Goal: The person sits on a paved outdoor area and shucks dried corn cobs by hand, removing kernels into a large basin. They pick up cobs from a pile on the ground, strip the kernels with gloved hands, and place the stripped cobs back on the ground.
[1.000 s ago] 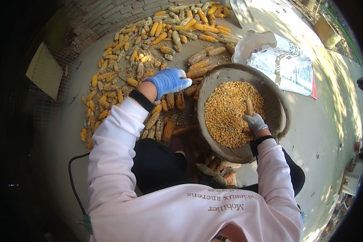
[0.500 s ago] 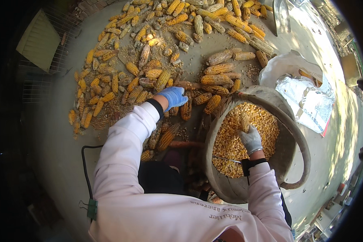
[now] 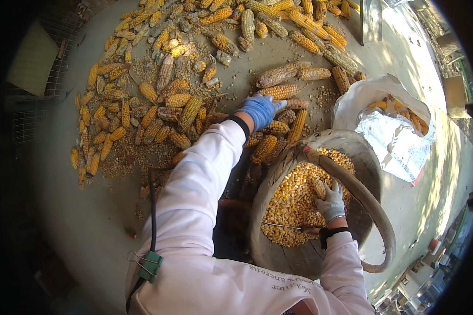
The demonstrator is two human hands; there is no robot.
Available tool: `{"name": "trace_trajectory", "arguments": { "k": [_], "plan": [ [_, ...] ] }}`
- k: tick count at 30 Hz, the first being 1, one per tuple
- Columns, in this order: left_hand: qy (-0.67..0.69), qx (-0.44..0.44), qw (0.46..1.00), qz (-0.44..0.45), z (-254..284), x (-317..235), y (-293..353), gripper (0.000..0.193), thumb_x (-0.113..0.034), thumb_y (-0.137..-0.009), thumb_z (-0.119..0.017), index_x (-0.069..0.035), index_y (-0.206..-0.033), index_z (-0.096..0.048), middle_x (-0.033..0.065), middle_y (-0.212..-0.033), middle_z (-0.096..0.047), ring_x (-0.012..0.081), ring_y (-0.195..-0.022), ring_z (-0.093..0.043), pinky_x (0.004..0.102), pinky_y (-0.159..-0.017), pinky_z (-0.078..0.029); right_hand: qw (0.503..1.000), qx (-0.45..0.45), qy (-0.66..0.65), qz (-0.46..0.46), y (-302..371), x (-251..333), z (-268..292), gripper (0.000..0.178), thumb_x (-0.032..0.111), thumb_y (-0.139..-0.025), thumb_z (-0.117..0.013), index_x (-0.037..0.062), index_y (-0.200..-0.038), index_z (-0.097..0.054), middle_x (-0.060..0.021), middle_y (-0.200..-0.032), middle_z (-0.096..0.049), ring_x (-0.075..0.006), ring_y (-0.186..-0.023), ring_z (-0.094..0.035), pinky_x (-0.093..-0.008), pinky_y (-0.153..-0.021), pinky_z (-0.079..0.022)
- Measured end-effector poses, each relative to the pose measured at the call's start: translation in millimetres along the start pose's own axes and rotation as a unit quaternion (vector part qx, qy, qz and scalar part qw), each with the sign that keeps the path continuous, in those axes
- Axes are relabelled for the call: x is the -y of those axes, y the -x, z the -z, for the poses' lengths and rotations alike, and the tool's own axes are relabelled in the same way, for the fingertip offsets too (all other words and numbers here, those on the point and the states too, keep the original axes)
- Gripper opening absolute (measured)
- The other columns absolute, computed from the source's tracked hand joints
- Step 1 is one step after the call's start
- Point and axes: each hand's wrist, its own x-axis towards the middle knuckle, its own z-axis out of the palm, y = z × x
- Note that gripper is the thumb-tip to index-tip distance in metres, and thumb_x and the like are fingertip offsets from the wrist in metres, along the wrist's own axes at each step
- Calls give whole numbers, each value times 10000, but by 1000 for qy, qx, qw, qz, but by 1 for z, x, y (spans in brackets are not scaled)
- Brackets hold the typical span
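My left hand (image 3: 260, 111), in a blue glove, reaches over a group of corn cobs with its fingers stretched out. Its fingertips are at a reddish-yellow cob (image 3: 296, 104), and another cob (image 3: 279, 91) lies just beyond. No cob shows lifted in it. My right hand (image 3: 331, 203), in a pale grey glove, is closed on a short corn cob (image 3: 319, 188) inside the basket (image 3: 299, 266). Loose yellow kernels (image 3: 289, 202) lie beneath that hand. A thin metal rod (image 3: 281, 226) lies across the kernels near my right wrist; its far end meets a brownish piece.
Many cobs (image 3: 126, 113) and scattered kernels cover the ground to the left and far side. The basket's thick arched handle (image 3: 370, 198) rises over its right side. A white sack (image 3: 399, 137) with cobs inside stands beyond it at the right.
My left hand has moved right across the cobs, toward those beside the basket. My right hand stays in the basket with the short cob. The whole view has shifted somewhat.
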Motion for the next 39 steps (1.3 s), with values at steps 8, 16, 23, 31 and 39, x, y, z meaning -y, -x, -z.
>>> {"name": "trace_trajectory", "arguments": {
  "k": [8, 16, 23, 31, 39],
  "plan": [
    [-52, -163, 980, -97, -8, -25, -28, 444, -184, -827, -486, -145, -1269, -465, 125, -1338, -428, 285, -1286, -334, 422, -1049, -256, 998, -3, -66, 0, -6, 8, 0, 640, 313, -756, -622, 134, -1324, -389, -228, -1367, -337, -380, -1294, -270, -364, -1063, -260],
    [-153, 64, 974, -152, -41, -73, -33, 435, -341, -915, -421, -314, -1347, -374, 9, -1499, -150, 286, -1379, -109, 675, -990, -141, 998, -47, -27, 39, -6, 8, 2, 643, 308, -755, -644, 134, -1327, -406, -194, -1275, -480, -330, -1215, -419, -351, -1014, -334],
    [-63, 94, 993, 26, -16, 2, 28, 621, -237, -824, -578, -268, -1388, -319, 69, -1506, -106, 315, -1379, -103, 625, -1009, -215, 994, -43, -97, 4, -11, 2, -3, 580, 247, -686, -692, 177, -1237, -523, -240, -1418, -229, -414, -1293, -230, -400, -1067, -267],
    [9, -13, 979, 205, -55, 117, 113, 595, -567, -895, -319, -168, -1322, -427, 122, -1410, -326, 292, -1310, -287, 433, -1058, -285, 997, -80, -9, 21, -21, -7, -16, 585, 235, -692, -689, 167, -1246, -514, -240, -1418, -231, -423, -1290, -227, -407, -1068, -266],
    [-37, -295, 896, 330, -100, 164, 194, 461, -338, -900, -425, -16, -1226, -470, 189, -1246, -467, 316, -1147, -457, 427, -1014, -334, 997, -77, 2, 31, -25, -12, -18, 602, 277, -695, -695, 189, -1260, -505, -217, -1433, -196, -411, -1313, -173, -389, -1091, -220]
  ]
}}
